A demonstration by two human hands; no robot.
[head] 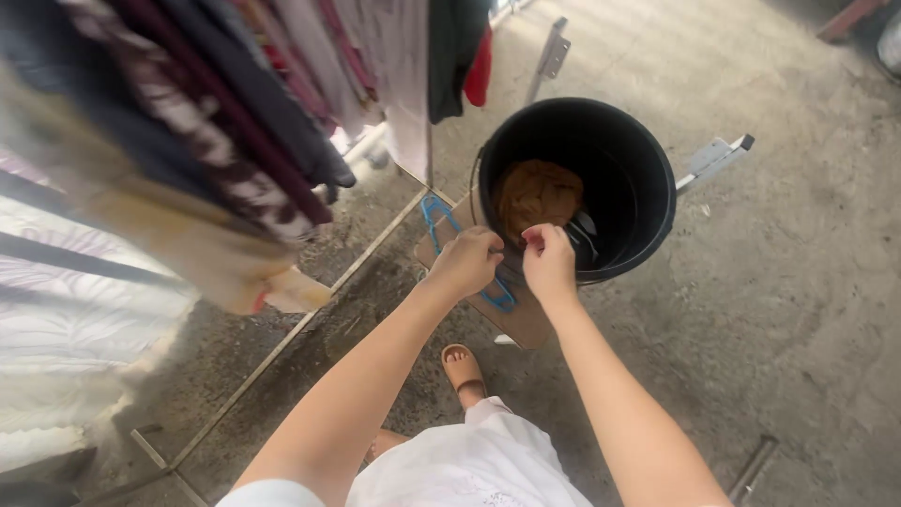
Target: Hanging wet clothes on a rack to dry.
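Head view, looking down at a rough concrete floor. A black bucket stands on the floor just beyond both hands. A brown wad of cloth lies inside it, against the near-left wall; something small and dark with a pale glint lies beside the cloth, too unclear to tell what.

Left hand: fingers curled into a loose fist at the bucket's near rim. It sits over a blue plastic hanger; whether it grips the hanger or something else cannot be told.

Right hand: thumb and fingertips pinched together at the near rim, just beside the left hand. What is pinched is too small to make out.

The hanger lies on a flat brown board that rests on the floor, touching the bucket's near-left side.

Along the left edge of the floor, a metal rack foot runs diagonally. Hung garments crowd the upper left, dark, patterned and pale ones.

Bottom centre: a white garment on the person, one tan sandal on the floor below the board.
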